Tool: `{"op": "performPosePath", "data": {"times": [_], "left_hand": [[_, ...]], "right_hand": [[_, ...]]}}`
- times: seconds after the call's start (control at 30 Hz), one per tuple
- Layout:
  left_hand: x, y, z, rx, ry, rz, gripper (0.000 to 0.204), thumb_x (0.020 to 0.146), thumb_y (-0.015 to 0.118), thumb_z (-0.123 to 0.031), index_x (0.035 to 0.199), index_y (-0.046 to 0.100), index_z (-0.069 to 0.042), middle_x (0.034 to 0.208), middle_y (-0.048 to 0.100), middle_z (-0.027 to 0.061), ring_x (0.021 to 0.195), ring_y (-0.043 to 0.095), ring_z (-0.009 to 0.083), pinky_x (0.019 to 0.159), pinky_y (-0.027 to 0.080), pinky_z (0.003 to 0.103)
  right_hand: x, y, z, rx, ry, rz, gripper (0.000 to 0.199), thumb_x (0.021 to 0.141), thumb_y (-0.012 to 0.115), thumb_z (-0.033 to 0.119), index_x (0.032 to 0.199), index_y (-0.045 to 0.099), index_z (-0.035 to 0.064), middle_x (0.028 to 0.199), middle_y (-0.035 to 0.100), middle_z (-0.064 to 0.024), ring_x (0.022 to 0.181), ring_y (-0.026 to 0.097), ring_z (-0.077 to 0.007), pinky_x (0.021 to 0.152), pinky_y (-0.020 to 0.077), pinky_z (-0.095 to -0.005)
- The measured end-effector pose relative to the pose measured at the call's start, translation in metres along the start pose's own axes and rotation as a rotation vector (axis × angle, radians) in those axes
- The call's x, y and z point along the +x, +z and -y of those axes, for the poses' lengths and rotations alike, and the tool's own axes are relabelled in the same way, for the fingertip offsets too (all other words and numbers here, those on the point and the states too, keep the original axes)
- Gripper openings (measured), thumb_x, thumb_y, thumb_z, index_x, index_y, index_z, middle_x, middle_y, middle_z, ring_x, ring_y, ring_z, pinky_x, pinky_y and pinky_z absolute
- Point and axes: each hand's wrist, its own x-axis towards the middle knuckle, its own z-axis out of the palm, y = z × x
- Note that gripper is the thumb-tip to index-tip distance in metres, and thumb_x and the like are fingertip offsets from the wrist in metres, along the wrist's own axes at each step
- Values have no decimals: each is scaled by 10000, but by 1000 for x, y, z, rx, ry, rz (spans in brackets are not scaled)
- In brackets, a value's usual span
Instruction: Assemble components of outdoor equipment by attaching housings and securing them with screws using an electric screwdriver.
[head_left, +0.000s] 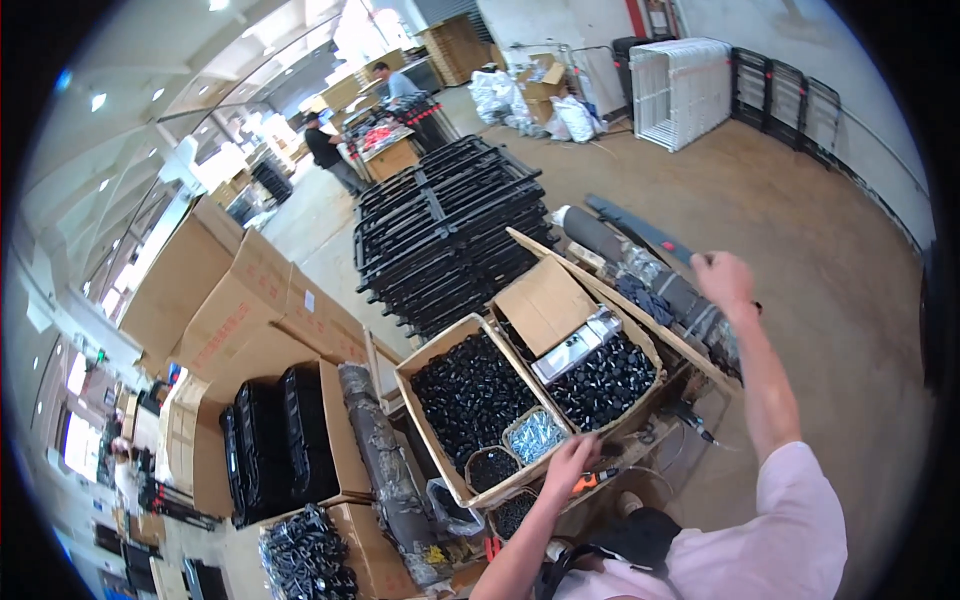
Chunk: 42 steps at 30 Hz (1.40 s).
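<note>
My left hand (570, 465) is low at the near edge of a wooden bin (465, 490), its fingers curled together. A small dark shape shows at its fingertips, too unclear to name. Just beside it lies an orange and black power tool (592, 482). Out to the right, my right hand (725, 280) is raised with its fingers bent closed. Its fingertips meet the near end of a long dark grey bar (640, 228) in the view; I cannot tell whether they grip it. The bin holds many small black parts (470, 390) and a box of silvery screws (535, 436).
A stack of black metal frames (445, 225) stands beyond the bin. Wrapped rolls (660, 280) lie on the right, another roll (385, 470) on the left. Cartons (250, 300) and a box of black bags (280, 430) are at left. Two people work at a far table (390, 158).
</note>
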Motion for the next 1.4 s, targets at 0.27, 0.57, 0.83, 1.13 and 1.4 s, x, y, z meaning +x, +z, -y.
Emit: {"op": "performPosePath", "data": {"times": [0.27,0.57,0.83,1.13,1.4], "left_hand": [[58,63,-124,-1040,7,12,503,1081,502,-543,1112,536,-42,923,601,73,846,576,236,791,503,411],[-3,-88,-16,-582,-193,-494,241,1043,688,-266,880,558,-146,714,502,-34,589,494,130,519,423,305],[-62,-202,72,-211,-92,-853,203,983,710,-207,872,586,-90,633,515,-13,480,490,138,422,394,299],[-200,-271,86,118,-288,-1089,551,1072,655,-267,1546,528,-15,754,675,44,479,355,141,470,327,402],[-258,-304,120,259,-446,-1093,521,1064,668,-309,1492,592,-22,714,637,40,497,350,147,493,332,420]], "right_hand": [[-227,48,28,574,-517,230,268,888,721,209,1118,742,73,880,748,-199,827,722,-425,798,583,-519],[-194,121,-236,963,891,62,501,997,663,522,1109,748,40,968,762,-96,904,720,-208,760,549,-397],[-136,197,-215,1344,940,248,346,1000,690,334,1034,680,-10,907,755,-128,822,738,-254,650,563,-426],[-237,165,-130,1302,754,501,171,900,730,138,876,739,-31,866,764,-143,760,756,-242,699,637,-416],[-293,167,-108,1222,777,582,125,887,719,113,882,710,-12,863,736,-131,761,734,-259,699,630,-446]]}}
